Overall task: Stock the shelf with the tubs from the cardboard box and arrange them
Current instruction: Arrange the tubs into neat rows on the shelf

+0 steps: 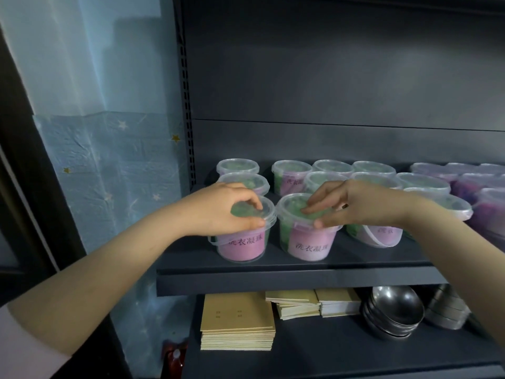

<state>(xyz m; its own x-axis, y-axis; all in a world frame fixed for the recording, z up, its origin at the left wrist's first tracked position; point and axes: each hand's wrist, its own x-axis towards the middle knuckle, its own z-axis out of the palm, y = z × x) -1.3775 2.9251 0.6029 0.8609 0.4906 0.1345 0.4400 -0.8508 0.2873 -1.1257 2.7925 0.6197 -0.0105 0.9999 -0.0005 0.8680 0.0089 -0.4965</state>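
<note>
While each hand grips a front tub's lid, rows of tubs (330, 170) fill the dark shelf (287, 277).

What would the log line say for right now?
stage: arranging | left hand: gripping lid of front-left tub | right hand: fingertips on lid of second front tub | both tubs: upright on shelf

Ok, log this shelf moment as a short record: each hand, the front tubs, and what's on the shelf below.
left hand: gripping the lid of the front-left tub
right hand: fingertips on the lid of the front-middle tub
tub labels: pink, facing forward
upper shelf: rows of clear lidded tubs, green contents; purple ones at the far right
lower shelf: tan booklet stacks, stacked metal bowls
cardboard box: not in view
</note>
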